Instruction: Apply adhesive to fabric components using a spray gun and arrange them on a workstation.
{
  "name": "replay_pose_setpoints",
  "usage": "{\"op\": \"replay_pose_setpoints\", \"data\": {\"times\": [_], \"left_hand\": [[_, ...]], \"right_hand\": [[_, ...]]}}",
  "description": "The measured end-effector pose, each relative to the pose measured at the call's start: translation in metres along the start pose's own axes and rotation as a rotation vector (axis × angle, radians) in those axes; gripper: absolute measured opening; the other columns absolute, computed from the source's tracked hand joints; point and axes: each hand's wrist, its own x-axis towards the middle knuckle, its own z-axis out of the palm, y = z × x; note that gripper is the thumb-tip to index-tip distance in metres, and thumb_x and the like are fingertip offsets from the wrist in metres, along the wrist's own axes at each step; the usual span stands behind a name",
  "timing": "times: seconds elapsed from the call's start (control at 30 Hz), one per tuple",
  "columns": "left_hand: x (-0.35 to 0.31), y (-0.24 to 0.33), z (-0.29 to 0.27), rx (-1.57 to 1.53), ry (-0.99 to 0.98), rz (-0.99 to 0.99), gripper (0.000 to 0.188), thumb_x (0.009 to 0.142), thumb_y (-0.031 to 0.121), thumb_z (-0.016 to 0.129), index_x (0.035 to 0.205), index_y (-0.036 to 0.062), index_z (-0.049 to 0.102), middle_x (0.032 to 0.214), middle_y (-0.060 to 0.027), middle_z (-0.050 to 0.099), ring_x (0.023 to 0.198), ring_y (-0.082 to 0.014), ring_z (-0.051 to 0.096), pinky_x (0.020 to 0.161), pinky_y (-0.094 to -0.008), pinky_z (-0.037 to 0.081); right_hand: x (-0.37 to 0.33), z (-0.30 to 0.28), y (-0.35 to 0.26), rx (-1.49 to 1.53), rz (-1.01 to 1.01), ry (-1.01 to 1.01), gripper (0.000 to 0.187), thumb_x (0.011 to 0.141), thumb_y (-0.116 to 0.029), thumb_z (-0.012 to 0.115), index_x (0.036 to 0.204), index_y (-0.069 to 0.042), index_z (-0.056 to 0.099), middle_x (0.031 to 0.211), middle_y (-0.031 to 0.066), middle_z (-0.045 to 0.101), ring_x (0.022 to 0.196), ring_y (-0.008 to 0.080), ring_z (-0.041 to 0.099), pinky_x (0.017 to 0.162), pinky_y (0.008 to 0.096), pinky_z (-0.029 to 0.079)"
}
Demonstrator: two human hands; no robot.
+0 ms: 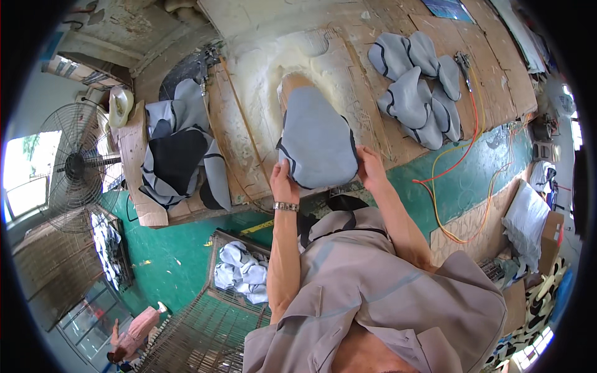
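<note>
A grey fabric cover (317, 140) with black edging lies on the table before me, its wide end toward my body. Its narrow far end rests over a tan form (295, 81), and how far it reaches round this form is hidden. My left hand (283, 183) is closed on the near left edge of the cover, thumb on top. On the near right edge, my right hand (371, 169) pinches the black trim. The fingers under the cloth are mostly hidden in both hands.
A pile of grey and black covers (177, 161) lies at left, and several stuffed-looking grey pieces (420, 93) at right. Near them is a spray gun (463, 65) with red and yellow hoses. A fan (78, 163), a wire cage (199, 329) and a distant person (140, 329) are at left.
</note>
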Motion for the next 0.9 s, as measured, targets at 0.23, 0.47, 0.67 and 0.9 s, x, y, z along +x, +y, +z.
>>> {"op": "replay_pose_setpoints", "data": {"times": [0.23,0.47,0.67,0.9], "left_hand": [[0.082,0.039,-0.018,0.560,0.219,0.380,0.013,0.093,0.019,0.073,0.091,0.0068,0.067,0.080,-0.0008,0.067,0.072,-0.0114,0.061,0.064,-0.0279,0.048],[0.089,0.032,0.024,1.097,0.381,0.428,0.023,0.085,0.024,0.077,0.095,0.0029,0.074,0.079,-0.0084,0.071,0.073,-0.0185,0.065,0.070,-0.0346,0.051],[0.088,0.043,0.027,1.329,0.387,0.460,0.023,0.085,0.026,0.075,0.095,0.0053,0.074,0.085,-0.0125,0.073,0.082,-0.0275,0.069,0.077,-0.0396,0.053],[0.051,0.074,-0.046,1.023,0.448,0.753,0.029,0.083,0.020,0.073,0.106,0.0040,0.068,0.092,-0.0097,0.068,0.082,-0.0227,0.065,0.079,-0.0367,0.053]], "right_hand": [[0.040,0.046,-0.014,-0.313,-0.147,0.111,0.016,0.095,-0.024,0.068,0.094,-0.007,0.067,0.081,-0.0028,0.064,0.069,0.0086,0.059,0.062,0.0286,0.050],[0.086,0.032,-0.027,-0.821,-0.423,0.328,0.024,0.096,-0.025,0.065,0.089,-0.002,0.071,0.075,0.0018,0.067,0.067,0.0141,0.062,0.059,0.0298,0.047],[0.080,0.048,-0.021,-0.968,-0.775,0.370,0.023,0.091,-0.020,0.065,0.106,-0.003,0.070,0.100,0.0145,0.070,0.094,0.0287,0.066,0.081,0.0381,0.050],[0.006,0.131,-0.006,-1.532,-1.317,-0.158,0.031,0.095,-0.019,0.060,0.123,-0.010,0.068,0.137,0.0082,0.059,0.127,0.0319,0.053,0.106,0.0452,0.041]]}}
